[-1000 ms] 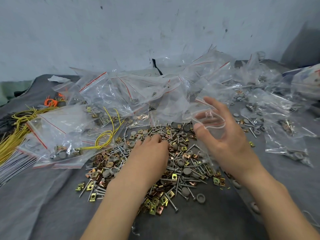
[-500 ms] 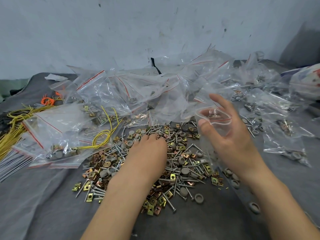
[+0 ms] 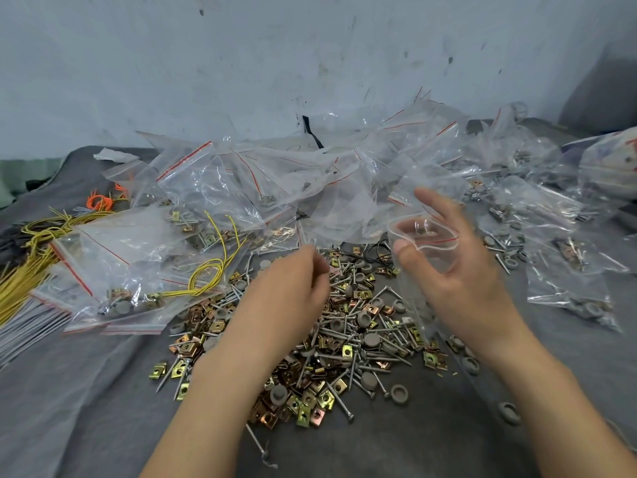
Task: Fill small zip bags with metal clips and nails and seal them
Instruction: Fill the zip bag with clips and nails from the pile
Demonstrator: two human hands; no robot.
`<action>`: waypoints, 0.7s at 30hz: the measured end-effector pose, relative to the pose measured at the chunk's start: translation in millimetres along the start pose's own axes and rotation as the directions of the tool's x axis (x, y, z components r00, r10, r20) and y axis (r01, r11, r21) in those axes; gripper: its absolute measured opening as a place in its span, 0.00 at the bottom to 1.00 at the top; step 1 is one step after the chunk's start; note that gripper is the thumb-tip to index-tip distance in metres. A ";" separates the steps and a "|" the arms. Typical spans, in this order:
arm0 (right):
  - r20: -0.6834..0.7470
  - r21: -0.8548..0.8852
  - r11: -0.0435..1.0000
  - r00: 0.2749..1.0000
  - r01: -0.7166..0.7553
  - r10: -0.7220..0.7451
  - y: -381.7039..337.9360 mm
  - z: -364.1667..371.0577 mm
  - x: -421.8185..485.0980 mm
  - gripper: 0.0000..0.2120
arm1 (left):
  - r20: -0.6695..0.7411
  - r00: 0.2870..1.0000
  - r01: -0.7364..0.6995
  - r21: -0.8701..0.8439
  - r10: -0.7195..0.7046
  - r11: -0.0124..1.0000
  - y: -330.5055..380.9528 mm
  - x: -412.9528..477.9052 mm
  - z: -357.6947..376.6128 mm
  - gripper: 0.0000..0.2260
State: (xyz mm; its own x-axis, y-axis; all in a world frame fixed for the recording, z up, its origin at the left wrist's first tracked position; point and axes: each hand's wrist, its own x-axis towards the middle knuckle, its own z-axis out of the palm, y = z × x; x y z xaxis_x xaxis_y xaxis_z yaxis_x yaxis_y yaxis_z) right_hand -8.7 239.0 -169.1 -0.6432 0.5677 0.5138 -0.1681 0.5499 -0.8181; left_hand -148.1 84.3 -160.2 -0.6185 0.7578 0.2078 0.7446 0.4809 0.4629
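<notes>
A heap of brass-coloured metal clips, nails and grey caps (image 3: 348, 326) lies on the dark grey cloth in the middle. My right hand (image 3: 458, 270) holds a small clear zip bag (image 3: 425, 232) by its red-lined mouth, which gapes open above the heap's right side. My left hand (image 3: 293, 291) is raised just over the heap with its fingers pinched together; what they pinch is hidden. The two hands are about a hand's width apart.
Many clear zip bags (image 3: 310, 188) are piled behind the heap, some with parts inside (image 3: 131, 298). Yellow wires (image 3: 31, 267) and orange ties (image 3: 101, 201) lie at the left. More filled bags (image 3: 568, 257) lie on the right. A pale wall stands behind.
My left hand has lifted off the heap and drawn its fingers together, moving up and right toward the bag. My right hand still holds the bag open.
</notes>
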 end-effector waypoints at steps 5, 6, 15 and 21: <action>0.026 -0.010 1.000 1.000 0.001 0.000 -1.1 4.2 -0.1 0.25 | -0.258 0.964 -0.153 -0.354 0.060 0.923 13.6 1.6 -13.9 0.03; 0.031 -0.013 1.000 1.000 0.002 -0.002 -1.2 5.3 -0.2 0.25 | -0.293 0.953 -0.188 -0.394 0.071 0.900 17.4 1.5 -16.2 0.03; 0.154 -0.152 0.987 0.987 0.061 -0.038 -4.7 17.2 -4.5 0.31 | -0.300 0.938 -0.294 -0.423 0.174 0.857 32.5 0.2 -17.3 0.07; 0.192 -0.193 0.980 0.981 0.056 -0.018 -5.7 15.7 -5.7 0.33 | -0.251 0.943 -0.311 -0.414 0.221 0.856 35.7 -1.4 -16.8 0.07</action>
State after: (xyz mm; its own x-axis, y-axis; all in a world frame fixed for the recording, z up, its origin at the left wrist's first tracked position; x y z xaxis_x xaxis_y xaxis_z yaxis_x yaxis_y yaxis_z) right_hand -15.8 223.0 -171.3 -0.7717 0.4296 0.4690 -0.0560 0.6886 -0.7229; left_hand -124.9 93.0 -129.5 -0.4812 0.7100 0.5141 0.7257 -0.0063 0.6880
